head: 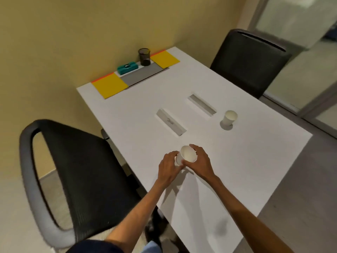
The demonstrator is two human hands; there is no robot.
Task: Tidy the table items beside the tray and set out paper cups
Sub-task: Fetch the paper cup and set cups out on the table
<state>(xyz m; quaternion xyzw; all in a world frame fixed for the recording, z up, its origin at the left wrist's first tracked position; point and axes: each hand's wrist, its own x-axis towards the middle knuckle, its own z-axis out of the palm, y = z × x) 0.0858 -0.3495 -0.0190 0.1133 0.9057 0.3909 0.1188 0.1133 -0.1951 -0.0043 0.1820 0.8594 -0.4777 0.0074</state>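
Paper cup (188, 154): lower centre, I see it between both hands.
Left hand (168, 168): grips its base.
Right hand (200, 162): grips its side.

A white table (237, 161) stands against a yellow wall (73, 33). In its middle lie 2 recessed grey openings, the near slot (171, 123) and the far slot (202, 105). 2 black mesh seats flank it: the left chair (82, 161) and the right chair (246, 64), the latter near a glass partition (291, 21).
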